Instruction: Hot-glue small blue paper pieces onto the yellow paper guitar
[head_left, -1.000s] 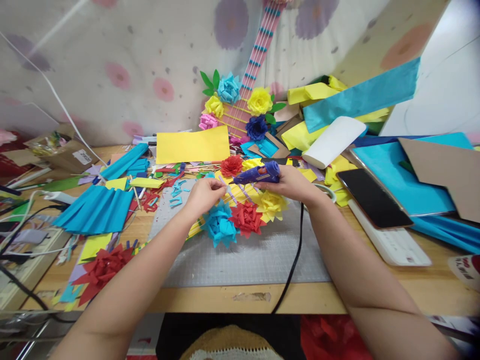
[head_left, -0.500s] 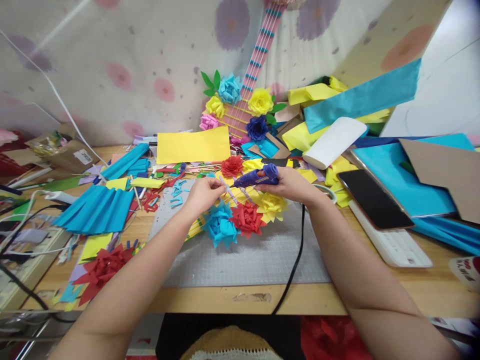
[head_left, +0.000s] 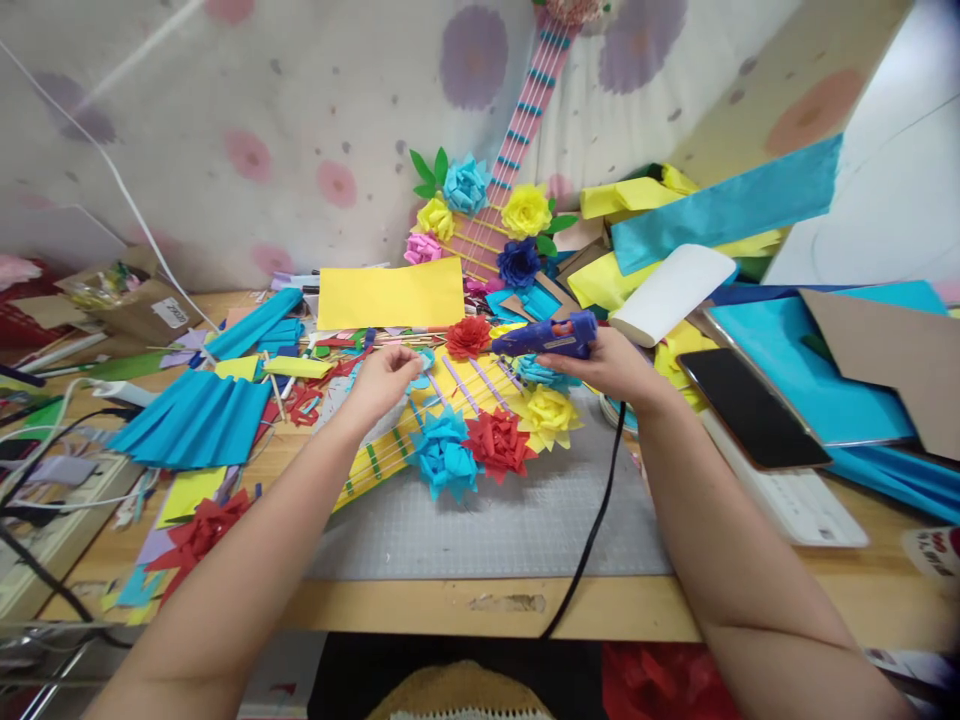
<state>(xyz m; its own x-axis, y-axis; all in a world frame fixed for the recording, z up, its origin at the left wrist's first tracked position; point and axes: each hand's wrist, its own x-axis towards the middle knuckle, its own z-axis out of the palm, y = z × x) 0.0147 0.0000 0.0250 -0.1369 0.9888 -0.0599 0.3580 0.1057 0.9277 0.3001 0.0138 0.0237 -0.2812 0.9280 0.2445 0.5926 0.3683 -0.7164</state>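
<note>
The yellow paper guitar [head_left: 452,380] lies on the grey cutting mat [head_left: 480,545], a blue flower [head_left: 445,455], red flower [head_left: 499,445] and yellow flower [head_left: 550,417] along its near edge. Beside its left end, the left hand [head_left: 388,378] has thumb and fingertips pressed together — pinching what, I can't tell. The right hand [head_left: 609,362] grips a glue gun [head_left: 551,337] over its far right side; a pink guitar [head_left: 525,110] stands behind it.

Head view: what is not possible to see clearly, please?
Head view:
Dark-blue plastic glue gun: handle mostly covered by the right hand.
Yellow paper guitar: neck end behind the left forearm.
Pink paper guitar: top cut off by upper edge.
Left hand: too small to tell whether it pinches anything.
</note>
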